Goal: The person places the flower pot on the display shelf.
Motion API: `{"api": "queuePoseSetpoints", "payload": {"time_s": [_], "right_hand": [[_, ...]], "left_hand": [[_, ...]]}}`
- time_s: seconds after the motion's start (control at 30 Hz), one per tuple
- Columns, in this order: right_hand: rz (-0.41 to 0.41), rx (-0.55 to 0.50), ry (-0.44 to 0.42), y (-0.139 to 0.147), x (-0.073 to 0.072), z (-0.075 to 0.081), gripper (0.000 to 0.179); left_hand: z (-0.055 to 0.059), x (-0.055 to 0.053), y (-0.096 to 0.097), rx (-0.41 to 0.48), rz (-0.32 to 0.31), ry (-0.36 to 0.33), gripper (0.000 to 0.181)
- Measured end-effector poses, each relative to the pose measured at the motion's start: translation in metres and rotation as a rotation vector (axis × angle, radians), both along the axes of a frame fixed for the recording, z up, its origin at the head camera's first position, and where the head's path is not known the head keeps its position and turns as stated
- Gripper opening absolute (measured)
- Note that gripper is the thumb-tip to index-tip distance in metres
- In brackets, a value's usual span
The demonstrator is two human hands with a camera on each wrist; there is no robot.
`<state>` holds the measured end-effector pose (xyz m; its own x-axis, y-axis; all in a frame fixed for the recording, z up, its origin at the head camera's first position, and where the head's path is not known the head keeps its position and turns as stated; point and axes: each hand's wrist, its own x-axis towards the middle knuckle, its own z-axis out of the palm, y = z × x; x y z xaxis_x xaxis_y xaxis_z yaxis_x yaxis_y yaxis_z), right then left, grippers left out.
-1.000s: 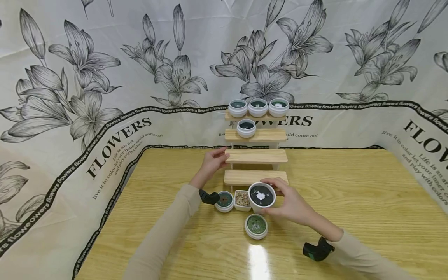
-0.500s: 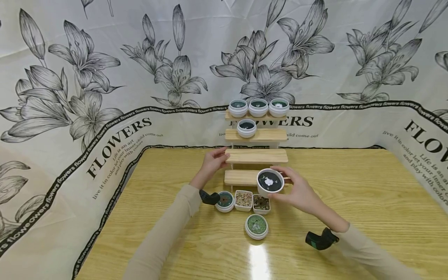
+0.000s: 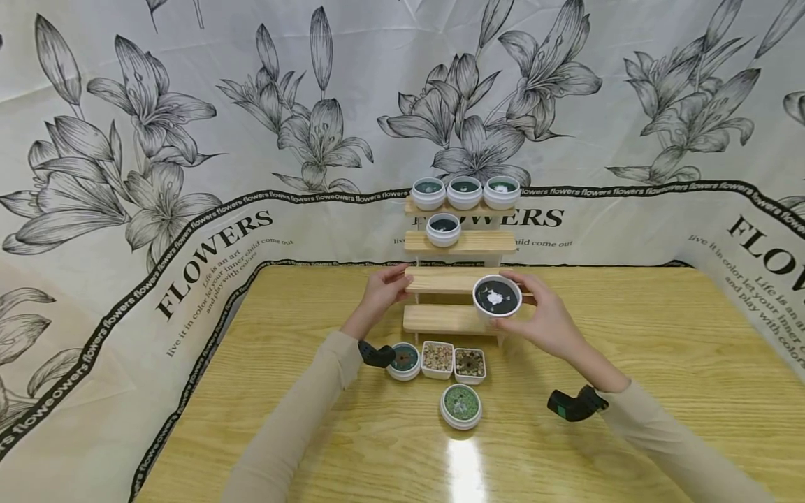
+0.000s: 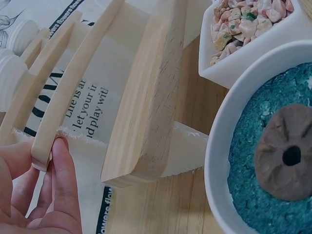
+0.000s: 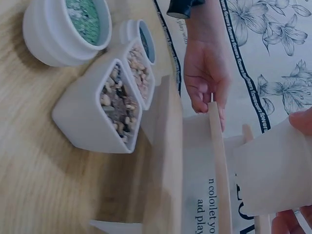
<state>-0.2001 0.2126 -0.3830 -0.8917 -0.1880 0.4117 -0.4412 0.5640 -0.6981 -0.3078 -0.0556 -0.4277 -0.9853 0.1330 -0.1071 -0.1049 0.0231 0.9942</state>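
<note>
My right hand point(image 3: 546, 316) grips a round white pot point(image 3: 497, 296) by its side, thumb below and fingers behind the rim. Dark filling with a white patch shows in its mouth, and the pot overlaps the right end of the second shelf board from the bottom. In the right wrist view the same pot point(image 5: 275, 168) shows its plain white wall, with fingertips at the edge. My left hand point(image 3: 382, 288) pinches the left end of that shelf board point(image 3: 440, 280); the left wrist view shows thumb and fingers around the board's tip point(image 4: 45, 151). The lowest board point(image 3: 443, 319) bears nothing.
Three white pots point(image 3: 464, 193) line the top tier, and one pot point(image 3: 443, 230) stands on the tier below. In front of the stand are a teal-filled pot point(image 3: 404, 361), two square pebble-filled pots point(image 3: 437, 360) and a green-filled pot point(image 3: 461, 406). A flowered cloth hangs behind.
My right hand has carried the white pot up, back and to the right, from over the square pots to the second board, uncovering the right square pot. My left hand stays put.
</note>
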Motion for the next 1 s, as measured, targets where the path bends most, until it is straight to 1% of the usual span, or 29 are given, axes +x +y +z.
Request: {"api": "queuePoseSetpoints", "payload": {"time_s": [0.33, 0.47, 0.57, 0.87, 0.93, 1.0], "right_hand": [[-0.04, -0.045, -0.047, 0.003, -0.02, 0.017, 0.074], [-0.045, -0.066, -0.07, 0.002, -0.026, 0.024, 0.077], [-0.064, -0.071, -0.088, 0.002, -0.031, 0.028, 0.079], [-0.092, -0.155, -0.155, -0.004, -0.05, 0.039, 0.076], [-0.102, -0.152, -0.159, -0.005, -0.056, 0.041, 0.076], [-0.108, -0.154, -0.143, -0.006, -0.062, 0.043, 0.075]], "left_hand": [[-0.001, 0.0, -0.001, -0.008, 0.003, -0.003, 0.042], [-0.001, 0.0, -0.001, -0.007, -0.001, -0.001, 0.042], [-0.001, 0.0, -0.002, -0.003, -0.004, -0.003, 0.042], [-0.002, -0.001, -0.002, -0.008, -0.008, -0.005, 0.043], [-0.002, -0.001, -0.002, -0.008, -0.005, -0.008, 0.043], [-0.002, -0.001, -0.003, -0.006, -0.004, -0.007, 0.042]]}}
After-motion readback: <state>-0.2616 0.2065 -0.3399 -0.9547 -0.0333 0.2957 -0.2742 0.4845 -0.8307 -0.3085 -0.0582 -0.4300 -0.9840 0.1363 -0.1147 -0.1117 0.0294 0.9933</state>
